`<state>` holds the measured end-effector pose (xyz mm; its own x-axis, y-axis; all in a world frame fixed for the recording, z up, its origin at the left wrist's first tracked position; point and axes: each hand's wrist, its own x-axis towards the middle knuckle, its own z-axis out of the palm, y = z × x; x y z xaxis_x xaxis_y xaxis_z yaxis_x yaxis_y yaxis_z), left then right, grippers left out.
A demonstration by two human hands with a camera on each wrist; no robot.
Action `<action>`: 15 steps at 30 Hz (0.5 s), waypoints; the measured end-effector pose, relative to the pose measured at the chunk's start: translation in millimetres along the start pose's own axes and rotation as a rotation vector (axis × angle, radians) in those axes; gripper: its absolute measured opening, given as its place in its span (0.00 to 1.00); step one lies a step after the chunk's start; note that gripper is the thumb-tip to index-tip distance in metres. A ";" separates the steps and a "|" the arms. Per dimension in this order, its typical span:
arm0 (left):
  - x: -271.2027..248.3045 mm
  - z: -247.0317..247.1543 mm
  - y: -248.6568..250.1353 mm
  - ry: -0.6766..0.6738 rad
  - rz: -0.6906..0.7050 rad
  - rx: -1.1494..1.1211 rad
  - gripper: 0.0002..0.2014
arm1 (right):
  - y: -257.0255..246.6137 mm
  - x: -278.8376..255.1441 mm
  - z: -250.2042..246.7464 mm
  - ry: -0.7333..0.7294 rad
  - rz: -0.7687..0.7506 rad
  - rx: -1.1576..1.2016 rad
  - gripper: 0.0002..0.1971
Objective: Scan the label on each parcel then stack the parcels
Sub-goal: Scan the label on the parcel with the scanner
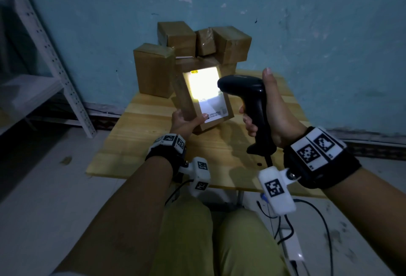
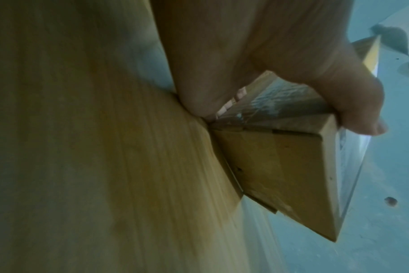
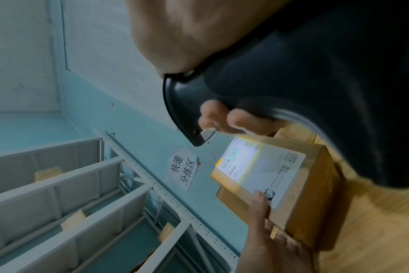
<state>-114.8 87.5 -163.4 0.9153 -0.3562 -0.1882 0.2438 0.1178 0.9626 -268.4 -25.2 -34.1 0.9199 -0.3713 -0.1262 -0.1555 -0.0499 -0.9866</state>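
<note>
Nearest the person, above the front part of the wooden table (image 1: 153,161), the right hand (image 1: 274,117) is wrapped around the handle of a black scanner (image 1: 248,95), thumb stretched up along the back of its head. Just left of the scanner, the left hand (image 1: 186,122) grips the near lower corner of a cardboard parcel (image 1: 186,100), thumb on the front face and fingers curled behind it. That parcel stands tilted with its lower edge on the table, and its white label (image 1: 208,93) faces the scanner, whose nose points at the label's upper part, lit by a bright patch of light. Behind the held parcel, at the table's far edge against the blue wall (image 1: 307,23), more cardboard boxes (image 1: 180,38) are piled, one taller box (image 1: 152,69) standing at their left. Left of the table stands a white metal shelf rack (image 1: 55,60).
</note>
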 end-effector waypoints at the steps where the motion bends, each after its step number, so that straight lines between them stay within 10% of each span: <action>1: -0.9 -0.3 0.7 -0.002 0.000 0.006 0.52 | -0.6 -1.1 0.6 0.003 0.004 -0.009 0.41; 15: 5.5 -0.3 -4.0 0.047 -0.005 0.019 0.41 | 0.6 -3.8 0.2 0.051 0.015 0.003 0.40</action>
<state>-110.6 85.4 -168.4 0.9281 -0.3130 -0.2016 0.2428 0.0983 0.9651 -271.9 -23.6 -34.3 0.8977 -0.4192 -0.1357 -0.1681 -0.0411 -0.9849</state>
